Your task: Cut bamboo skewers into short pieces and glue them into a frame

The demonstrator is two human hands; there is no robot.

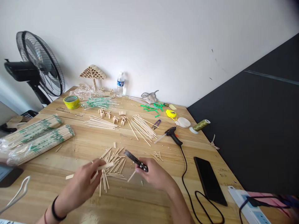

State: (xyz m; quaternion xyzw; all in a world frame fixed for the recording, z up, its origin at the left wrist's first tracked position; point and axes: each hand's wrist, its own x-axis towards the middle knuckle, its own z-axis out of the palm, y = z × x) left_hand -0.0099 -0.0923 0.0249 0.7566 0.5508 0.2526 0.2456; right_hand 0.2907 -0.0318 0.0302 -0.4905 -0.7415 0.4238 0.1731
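Note:
My left hand (85, 179) is closed on a short bundle of pale wooden sticks (106, 166) above the table. In my right hand (154, 174) is a dark pliers-like tool (135, 160), its head pointing up and to the left; its handles are mostly hidden by the fingers. Just under that hand a single stick (131, 176) slants down, and whether the hand touches it I cannot tell. Between the hands lies a loose pile of short cut sticks (116, 165). Farther back are longer sticks (143, 129) and small glued stick pieces (116, 119).
A black glue gun (174, 136) with its cord lies right of centre, near a black phone (209, 179) and a power strip (249, 207). Packaged stick bundles (42, 144) and yellow tape (72, 102) are at left. A water bottle (120, 84) and stick-built tree (93, 73) stand behind.

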